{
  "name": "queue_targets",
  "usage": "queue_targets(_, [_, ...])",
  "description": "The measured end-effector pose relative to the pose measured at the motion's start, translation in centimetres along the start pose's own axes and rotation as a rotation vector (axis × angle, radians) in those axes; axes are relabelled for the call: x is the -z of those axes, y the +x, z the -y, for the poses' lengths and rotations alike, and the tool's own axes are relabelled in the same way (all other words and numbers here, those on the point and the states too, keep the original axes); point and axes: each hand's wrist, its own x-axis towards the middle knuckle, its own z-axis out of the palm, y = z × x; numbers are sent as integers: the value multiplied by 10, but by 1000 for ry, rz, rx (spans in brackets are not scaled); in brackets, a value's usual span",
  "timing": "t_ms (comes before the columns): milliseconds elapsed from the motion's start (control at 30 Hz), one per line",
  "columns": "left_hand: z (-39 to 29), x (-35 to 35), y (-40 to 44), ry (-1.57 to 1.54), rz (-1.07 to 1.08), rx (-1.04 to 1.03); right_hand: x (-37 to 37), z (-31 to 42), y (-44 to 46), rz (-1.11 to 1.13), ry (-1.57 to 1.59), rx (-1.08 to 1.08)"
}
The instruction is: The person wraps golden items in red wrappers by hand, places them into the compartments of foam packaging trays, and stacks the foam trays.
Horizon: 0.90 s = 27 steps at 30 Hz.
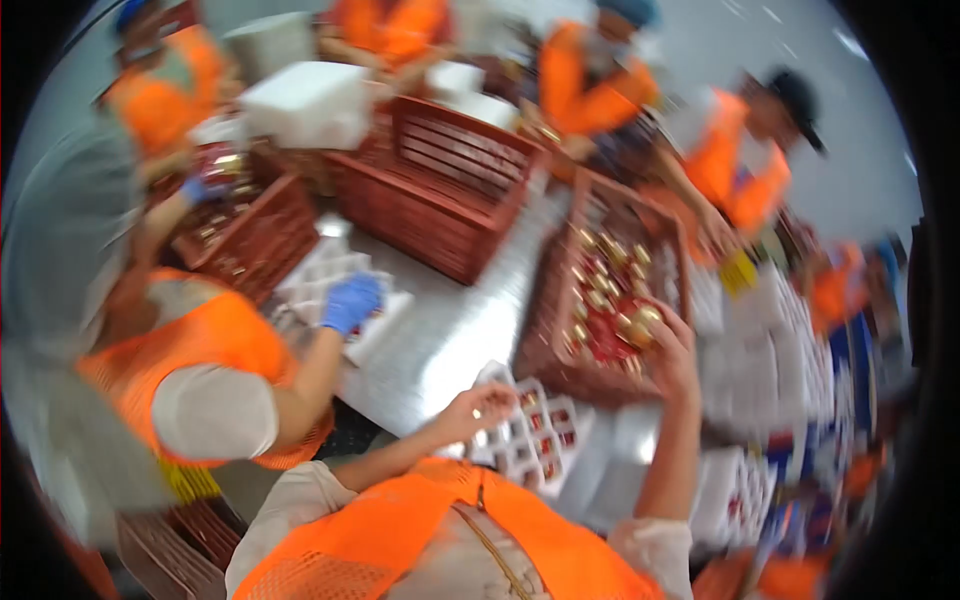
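Here, gold pieces [600,280] are contained in the red crate [560,372], some being touched by the right hand [677,350], fingers bent; whether any are clamped cannot be told. Over the white tray [518,450], the left hand [485,410] is curled, its grip blurred.

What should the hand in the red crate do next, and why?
Maybe the right hand should lift a gold piece out of the crate and bring it towards the white tray. It is right at the shiny things, the left hand is at the tray, and the tray looks only partly filled, though the picture is blurry.
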Motion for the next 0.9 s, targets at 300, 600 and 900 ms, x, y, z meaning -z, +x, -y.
queue_targets(300, [-44, -63, 5, -229, 198, -37, -82, -131, -140, -280, 434, 164])
queue_targets(600, [-33, -52, -16, -415, 195, 164, -91, -143, -170, -272, -35, 140])
queue_targets(900, [-38, -27, -20, -237, -70, 150, -110, -160, -142, -227, 251, -72])
